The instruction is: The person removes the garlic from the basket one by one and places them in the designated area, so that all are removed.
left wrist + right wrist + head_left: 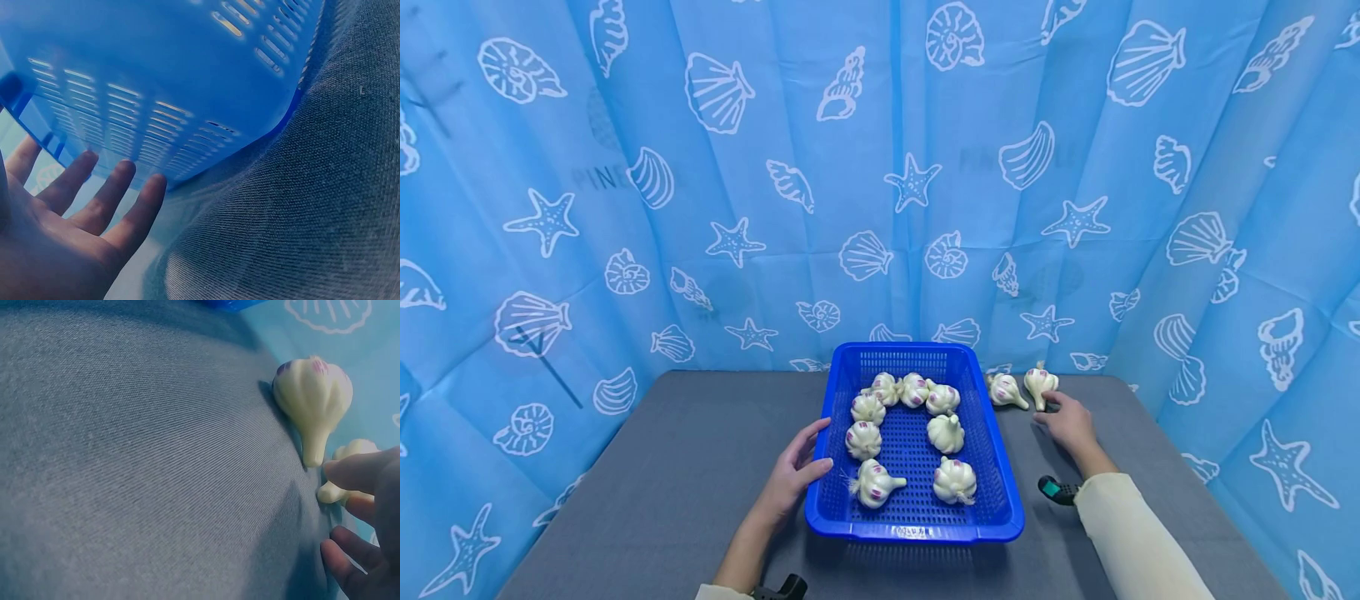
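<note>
A blue plastic basket [915,531] stands on the grey table with several white, purple-marked garlic bulbs [954,481] in it, arranged along its sides and far end. My left hand [790,477] touches the basket's left side, thumb at the rim and other fingers extended against the outer wall. To the right of the basket, my right hand [1070,421] pinches a garlic bulb [1040,381] by its stem end, between thumb and finger. That bulb is partly hidden by the fingers in the right wrist view. Beside it lies another garlic bulb [314,400], untouched, stem pointing toward the hand.
A grey cloth covers the table [700,467]. Behind and on both sides hangs a blue curtain [880,200] with white shell and starfish prints, close to the table's far edge. A dark wrist device [1058,490] is at the right wrist.
</note>
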Available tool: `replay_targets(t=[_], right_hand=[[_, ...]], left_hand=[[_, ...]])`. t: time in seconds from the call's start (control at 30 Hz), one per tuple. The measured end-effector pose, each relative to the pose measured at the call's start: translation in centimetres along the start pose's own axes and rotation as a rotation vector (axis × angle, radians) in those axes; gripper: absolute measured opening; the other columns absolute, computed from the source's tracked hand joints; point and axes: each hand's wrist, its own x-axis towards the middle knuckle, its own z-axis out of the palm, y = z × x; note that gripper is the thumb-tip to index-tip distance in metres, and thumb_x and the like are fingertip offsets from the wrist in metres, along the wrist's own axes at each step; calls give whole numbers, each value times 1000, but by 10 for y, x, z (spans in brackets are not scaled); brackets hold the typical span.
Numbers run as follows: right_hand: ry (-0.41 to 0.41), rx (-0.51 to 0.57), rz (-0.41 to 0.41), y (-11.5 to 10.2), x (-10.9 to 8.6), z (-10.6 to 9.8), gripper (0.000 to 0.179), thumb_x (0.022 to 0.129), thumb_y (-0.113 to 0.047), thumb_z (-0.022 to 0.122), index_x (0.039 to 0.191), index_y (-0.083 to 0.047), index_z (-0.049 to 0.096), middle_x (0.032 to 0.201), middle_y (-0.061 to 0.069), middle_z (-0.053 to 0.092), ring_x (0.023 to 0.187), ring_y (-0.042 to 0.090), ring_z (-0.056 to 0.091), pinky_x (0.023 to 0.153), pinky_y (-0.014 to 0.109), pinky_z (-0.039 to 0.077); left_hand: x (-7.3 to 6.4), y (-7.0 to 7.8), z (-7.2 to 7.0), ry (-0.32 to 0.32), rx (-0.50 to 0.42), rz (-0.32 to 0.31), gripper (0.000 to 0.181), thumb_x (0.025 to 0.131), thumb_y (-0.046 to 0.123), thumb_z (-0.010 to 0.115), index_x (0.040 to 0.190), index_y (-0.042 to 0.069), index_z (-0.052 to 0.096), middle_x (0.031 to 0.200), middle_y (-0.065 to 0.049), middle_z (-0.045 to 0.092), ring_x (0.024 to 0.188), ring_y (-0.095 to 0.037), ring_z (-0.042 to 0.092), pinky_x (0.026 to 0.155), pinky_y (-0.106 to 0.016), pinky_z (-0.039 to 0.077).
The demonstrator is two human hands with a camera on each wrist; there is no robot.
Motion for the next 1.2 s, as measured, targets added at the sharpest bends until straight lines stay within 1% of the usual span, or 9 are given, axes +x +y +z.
replay_targets(t=[0.2, 0.3, 0.43, 0.53, 0.7, 0.8, 0.97, 1.03, 1.2], right_hand=[[6, 16, -24, 4, -5, -2, 50, 91, -11, 65, 134, 8, 48, 136, 31, 47, 124, 50, 41, 98, 60, 35], [14, 25, -31, 5, -8, -4, 50, 91, -12, 65, 133, 7, 49, 134, 31, 48, 122, 49, 44, 96, 59, 37], [17, 48, -58, 5, -12, -6, 49, 90, -12, 65, 133, 7, 50, 132, 32, 50, 117, 48, 50, 93, 57, 41], [15, 69, -81, 3, -16, -8, 48, 90, -12, 66, 131, 7, 51, 131, 32, 51, 115, 48, 52, 91, 57, 43], [30, 108, -115, -3, -22, -10, 44, 90, -13, 67, 128, 6, 54, 128, 30, 54, 114, 47, 54, 89, 56, 45], [46, 135, -127, -9, -25, -10, 42, 90, -12, 67, 126, 6, 56, 127, 30, 56, 114, 46, 54, 89, 55, 46], [44, 187, -129, -19, -28, -11, 41, 91, -12, 66, 127, 6, 56, 128, 29, 55, 115, 45, 54, 88, 53, 48], [38, 216, -134, -24, -29, -11, 42, 91, -12, 65, 128, 6, 55, 129, 29, 54, 116, 45, 54, 86, 50, 50], [21, 339, -141, -36, -32, -14, 43, 93, -11, 64, 130, 8, 53, 130, 30, 53, 116, 43, 54, 81, 42, 55]], left_hand=[[0, 0, -1, -17, -4, 12, 56, 94, 15, 59, 147, 17, 41, 148, -22, 37, 129, -44, 43, 98, -57, 42], [1, -1, -1, -18, -9, 16, 56, 94, 15, 59, 147, 17, 41, 148, -22, 38, 128, -43, 44, 98, -56, 42], [1, -1, -1, -19, -7, 17, 56, 94, 16, 60, 147, 16, 41, 148, -22, 38, 128, -42, 45, 98, -55, 43], [2, -1, 0, -19, -23, 19, 56, 94, 14, 60, 147, 14, 42, 147, -22, 39, 127, -42, 46, 98, -53, 44], [2, 0, 0, -10, -46, 25, 56, 93, 11, 60, 147, 13, 42, 146, -23, 41, 126, -42, 47, 97, -52, 44], [2, 0, -1, -7, -35, 22, 56, 93, 12, 60, 147, 14, 42, 146, -23, 40, 126, -42, 47, 97, -53, 44], [2, 0, 0, -5, -28, 15, 56, 93, 14, 60, 147, 15, 42, 146, -23, 40, 126, -42, 47, 97, -54, 44], [2, 0, 0, -5, -34, 17, 56, 93, 12, 60, 147, 14, 42, 146, -23, 40, 126, -42, 47, 97, -54, 44], [1, 0, 0, -7, -27, 18, 56, 94, 12, 59, 147, 15, 42, 146, -23, 40, 126, -42, 47, 97, -55, 44]])
